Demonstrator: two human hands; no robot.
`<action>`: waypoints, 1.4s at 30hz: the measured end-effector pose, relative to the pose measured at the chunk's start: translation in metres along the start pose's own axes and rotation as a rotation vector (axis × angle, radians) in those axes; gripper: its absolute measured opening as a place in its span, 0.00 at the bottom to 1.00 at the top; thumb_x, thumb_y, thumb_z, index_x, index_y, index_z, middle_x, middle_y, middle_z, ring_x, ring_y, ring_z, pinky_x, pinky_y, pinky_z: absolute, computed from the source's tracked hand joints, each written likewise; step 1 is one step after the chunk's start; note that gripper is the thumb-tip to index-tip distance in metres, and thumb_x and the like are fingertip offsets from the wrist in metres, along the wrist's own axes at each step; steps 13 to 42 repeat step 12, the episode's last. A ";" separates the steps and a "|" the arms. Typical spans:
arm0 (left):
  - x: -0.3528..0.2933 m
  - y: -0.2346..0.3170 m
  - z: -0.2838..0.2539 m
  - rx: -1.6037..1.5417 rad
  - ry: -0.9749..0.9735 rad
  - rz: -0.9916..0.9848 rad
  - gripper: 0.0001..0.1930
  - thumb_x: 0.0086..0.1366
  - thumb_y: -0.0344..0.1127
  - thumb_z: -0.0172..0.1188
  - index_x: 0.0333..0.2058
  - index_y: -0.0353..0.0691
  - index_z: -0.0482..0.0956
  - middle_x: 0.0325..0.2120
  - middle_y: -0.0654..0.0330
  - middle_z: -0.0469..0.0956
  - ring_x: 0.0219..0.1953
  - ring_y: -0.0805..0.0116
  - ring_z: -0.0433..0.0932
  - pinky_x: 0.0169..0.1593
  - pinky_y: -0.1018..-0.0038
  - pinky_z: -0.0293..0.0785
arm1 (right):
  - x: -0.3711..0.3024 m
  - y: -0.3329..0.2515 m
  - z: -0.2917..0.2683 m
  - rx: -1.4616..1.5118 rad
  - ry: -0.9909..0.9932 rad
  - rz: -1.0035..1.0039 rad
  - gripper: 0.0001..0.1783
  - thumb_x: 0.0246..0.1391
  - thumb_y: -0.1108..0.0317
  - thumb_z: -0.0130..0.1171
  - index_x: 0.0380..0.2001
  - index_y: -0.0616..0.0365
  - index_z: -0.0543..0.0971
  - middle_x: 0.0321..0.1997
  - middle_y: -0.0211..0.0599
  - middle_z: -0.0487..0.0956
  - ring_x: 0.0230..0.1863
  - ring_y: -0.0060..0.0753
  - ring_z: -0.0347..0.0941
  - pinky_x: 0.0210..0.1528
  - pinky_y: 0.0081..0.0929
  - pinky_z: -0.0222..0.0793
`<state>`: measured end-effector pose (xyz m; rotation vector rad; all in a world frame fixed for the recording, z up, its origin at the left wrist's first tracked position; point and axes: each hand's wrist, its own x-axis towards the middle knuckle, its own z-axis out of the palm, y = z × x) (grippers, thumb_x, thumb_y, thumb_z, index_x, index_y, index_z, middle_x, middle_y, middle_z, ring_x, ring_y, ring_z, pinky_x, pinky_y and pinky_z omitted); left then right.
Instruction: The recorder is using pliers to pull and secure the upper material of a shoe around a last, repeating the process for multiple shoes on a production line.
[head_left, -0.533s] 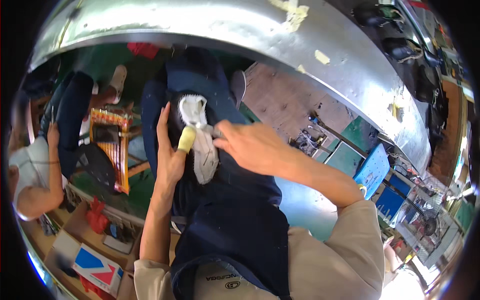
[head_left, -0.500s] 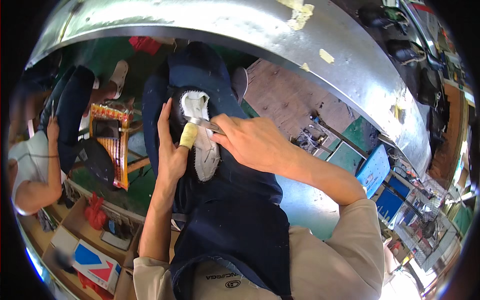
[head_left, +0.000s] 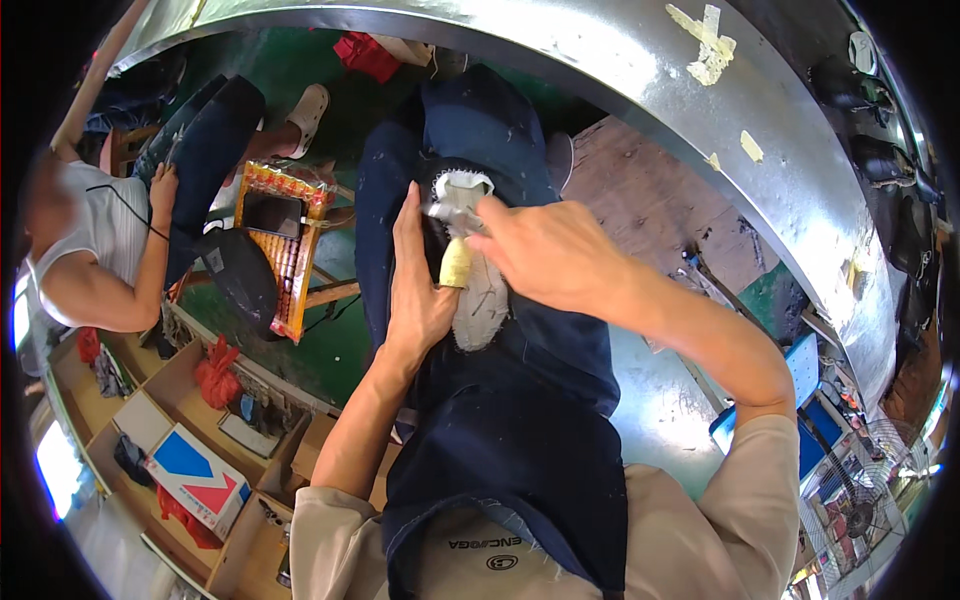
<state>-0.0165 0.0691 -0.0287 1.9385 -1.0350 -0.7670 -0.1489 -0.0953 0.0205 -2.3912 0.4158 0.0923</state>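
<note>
On my dark blue apron, over my lap, lies a dark shoe with its pale underside (head_left: 482, 318) facing up and a ragged whitish edge round it. My left hand (head_left: 420, 300) grips its left side, fingers stretched along the wall. The left thumb wears a yellow wrap (head_left: 455, 263) and presses on the underside. Above that thumb, my right hand (head_left: 550, 255) is closed on a flat metal tool (head_left: 452, 212). Motion blurs the tool's tip, which lies against the shoe's upper part. The right fingers hide its handle.
A metal bench (head_left: 600, 60) curves across the far side, with dark shoes (head_left: 885, 160) at the right. Left of me are a beaded seat (head_left: 290, 255) bearing a phone and dark cap, a seated person (head_left: 110, 230), and a wooden compartment box (head_left: 190, 385). A wire-guarded fan (head_left: 855, 510) stands lower right.
The whole scene has shifted rightward in the picture. My right hand and the metal tool have moved a little farther up the shoe, and the tool is now blurred. My left hand keeps its hold.
</note>
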 end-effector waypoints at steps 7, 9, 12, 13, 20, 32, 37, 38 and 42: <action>0.008 0.002 -0.002 -0.004 -0.002 0.013 0.47 0.70 0.37 0.66 0.76 0.37 0.44 0.72 0.47 0.57 0.73 0.56 0.59 0.75 0.63 0.53 | -0.040 0.012 -0.033 0.609 -0.382 0.399 0.18 0.72 0.53 0.52 0.37 0.60 0.71 0.25 0.46 0.82 0.26 0.49 0.82 0.28 0.44 0.74; 0.005 -0.004 0.000 0.027 -0.002 0.050 0.47 0.70 0.36 0.65 0.77 0.37 0.42 0.73 0.48 0.55 0.73 0.57 0.59 0.75 0.63 0.54 | -0.042 0.000 -0.024 0.393 -0.117 0.228 0.18 0.72 0.53 0.53 0.37 0.59 0.72 0.26 0.44 0.83 0.26 0.45 0.82 0.28 0.43 0.74; 0.003 -0.003 0.000 -0.091 -0.036 0.038 0.47 0.71 0.34 0.64 0.77 0.39 0.40 0.74 0.49 0.53 0.73 0.58 0.58 0.75 0.63 0.54 | -0.032 -0.004 -0.005 0.144 0.184 -0.034 0.17 0.71 0.53 0.55 0.39 0.57 0.73 0.30 0.43 0.85 0.28 0.42 0.84 0.30 0.42 0.75; 0.003 -0.003 0.000 -0.091 -0.036 0.038 0.47 0.71 0.34 0.64 0.77 0.39 0.40 0.74 0.49 0.53 0.73 0.58 0.58 0.75 0.63 0.54 | -0.032 -0.004 -0.005 0.144 0.184 -0.034 0.17 0.71 0.53 0.55 0.39 0.57 0.73 0.30 0.43 0.85 0.28 0.42 0.84 0.30 0.42 0.75; 0.003 -0.003 0.000 -0.091 -0.036 0.038 0.47 0.71 0.34 0.64 0.77 0.39 0.40 0.74 0.49 0.53 0.73 0.58 0.58 0.75 0.63 0.54 | -0.032 -0.004 -0.005 0.144 0.184 -0.034 0.17 0.71 0.53 0.55 0.39 0.57 0.73 0.30 0.43 0.85 0.28 0.42 0.84 0.30 0.42 0.75; 0.003 -0.003 0.000 -0.091 -0.036 0.038 0.47 0.71 0.34 0.64 0.77 0.39 0.40 0.74 0.49 0.53 0.73 0.58 0.58 0.75 0.63 0.54 | -0.032 -0.004 -0.005 0.144 0.184 -0.034 0.17 0.71 0.53 0.55 0.39 0.57 0.73 0.30 0.43 0.85 0.28 0.42 0.84 0.30 0.42 0.75; 0.003 -0.003 0.000 -0.091 -0.036 0.038 0.47 0.71 0.34 0.64 0.77 0.39 0.40 0.74 0.49 0.53 0.73 0.58 0.58 0.75 0.63 0.54 | -0.032 -0.004 -0.005 0.144 0.184 -0.034 0.17 0.71 0.53 0.55 0.39 0.57 0.73 0.30 0.43 0.85 0.28 0.42 0.84 0.30 0.42 0.75; 0.003 -0.003 0.000 -0.091 -0.036 0.038 0.47 0.71 0.34 0.64 0.77 0.39 0.40 0.74 0.49 0.53 0.73 0.58 0.58 0.75 0.63 0.54 | -0.032 -0.004 -0.005 0.144 0.184 -0.034 0.17 0.71 0.53 0.55 0.39 0.57 0.73 0.30 0.43 0.85 0.28 0.42 0.84 0.30 0.42 0.75; 0.003 -0.003 0.000 -0.091 -0.036 0.038 0.47 0.71 0.34 0.64 0.77 0.39 0.40 0.74 0.49 0.53 0.73 0.58 0.58 0.75 0.63 0.54 | -0.032 -0.004 -0.005 0.144 0.184 -0.034 0.17 0.71 0.53 0.55 0.39 0.57 0.73 0.30 0.43 0.85 0.28 0.42 0.84 0.30 0.42 0.75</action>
